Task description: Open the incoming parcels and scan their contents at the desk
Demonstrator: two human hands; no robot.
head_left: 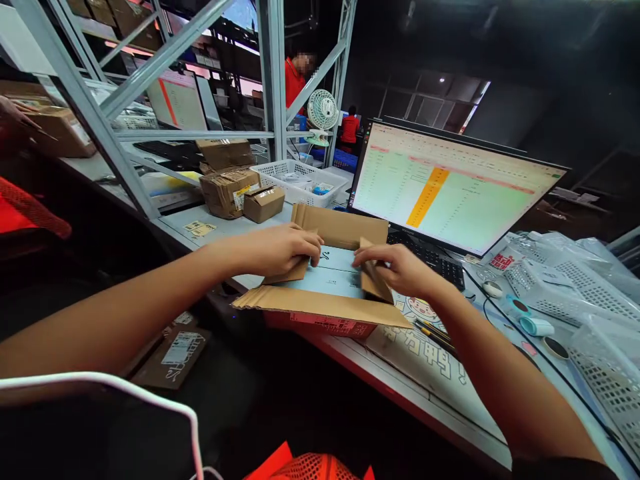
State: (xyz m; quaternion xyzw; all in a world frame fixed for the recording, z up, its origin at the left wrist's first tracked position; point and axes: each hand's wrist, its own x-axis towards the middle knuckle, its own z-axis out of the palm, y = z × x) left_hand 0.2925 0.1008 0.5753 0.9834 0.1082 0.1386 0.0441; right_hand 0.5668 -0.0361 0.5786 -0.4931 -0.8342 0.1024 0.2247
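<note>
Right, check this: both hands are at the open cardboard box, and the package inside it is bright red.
No: the head view shows the package pale blue, not red. The left hand and right hand are at the open cardboard box.

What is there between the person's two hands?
In the head view, a light-blue item with dark markings lies between the left hand and the right hand, inside an open cardboard box.
</note>
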